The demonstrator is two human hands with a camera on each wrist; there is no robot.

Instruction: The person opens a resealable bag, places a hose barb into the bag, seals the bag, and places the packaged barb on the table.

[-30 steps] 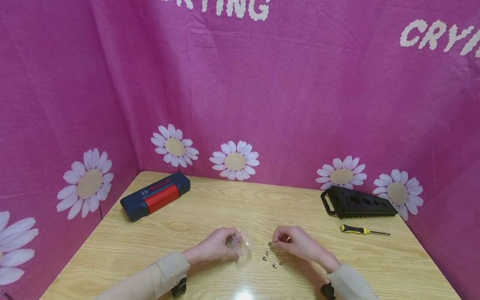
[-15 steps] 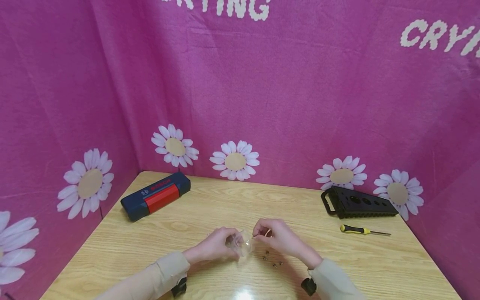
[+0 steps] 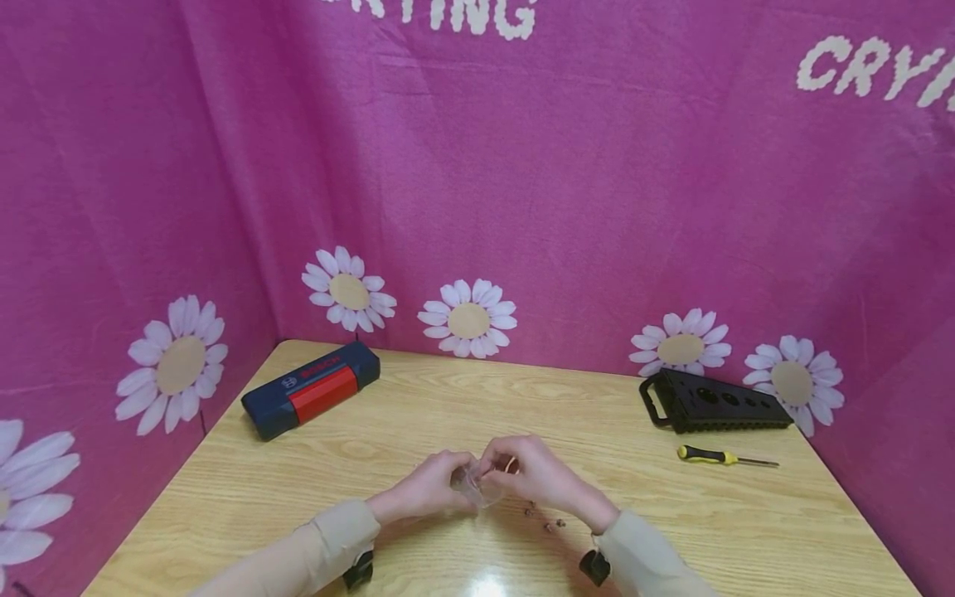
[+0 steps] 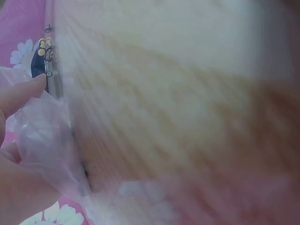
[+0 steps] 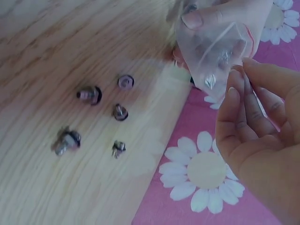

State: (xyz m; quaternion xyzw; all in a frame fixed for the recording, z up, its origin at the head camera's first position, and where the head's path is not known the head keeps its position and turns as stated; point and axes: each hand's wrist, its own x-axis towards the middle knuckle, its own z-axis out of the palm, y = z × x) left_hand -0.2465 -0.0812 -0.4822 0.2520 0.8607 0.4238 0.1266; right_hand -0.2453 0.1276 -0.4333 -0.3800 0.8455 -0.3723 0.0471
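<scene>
My left hand (image 3: 435, 482) grips a clear plastic zip bag (image 5: 216, 51) over the middle of the table, its mouth towards the right hand. Shiny small metal parts show through the film in the right wrist view. My right hand (image 3: 535, 474) is at the bag's mouth, thumb and fingers pinched together; the small screw between the fingertips is hidden there. Several small metal screws (image 5: 89, 95) with dark washers lie loose on the wood, below the right hand in the head view. Bag film blurs most of the left wrist view, with the left fingers (image 4: 23, 96) at its edge.
A dark blue and red Bosch case (image 3: 312, 390) lies at the table's back left. Towards the back right are a black plastic holder (image 3: 719, 404) with a handle and a yellow-black screwdriver (image 3: 719, 456). Pink flowered fabric (image 3: 567, 207) hangs behind the wooden table (image 3: 477, 390).
My right hand has lifted a screw from the table and moved left to the bag's mouth. The left hand and bag have stayed almost in place.
</scene>
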